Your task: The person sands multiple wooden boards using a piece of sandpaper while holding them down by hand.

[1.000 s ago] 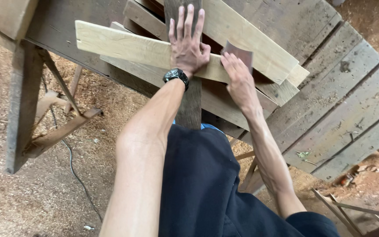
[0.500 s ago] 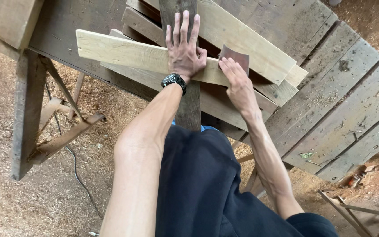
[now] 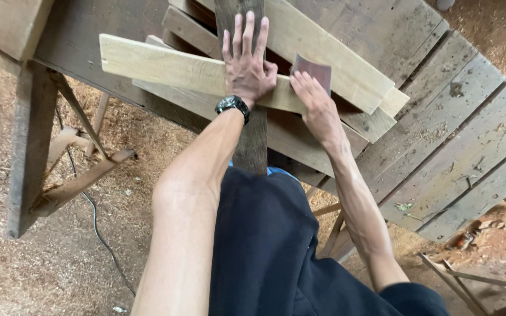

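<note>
I see my left hand (image 3: 247,70) spread flat, fingers open, pressing the pale plank (image 3: 171,70) down on the wooden surface (image 3: 458,146). Just right of it, my right hand (image 3: 317,105) grips a brown sheet of sandpaper (image 3: 314,71) against the plank's near edge. A black watch (image 3: 232,105) sits on my left wrist.
</note>
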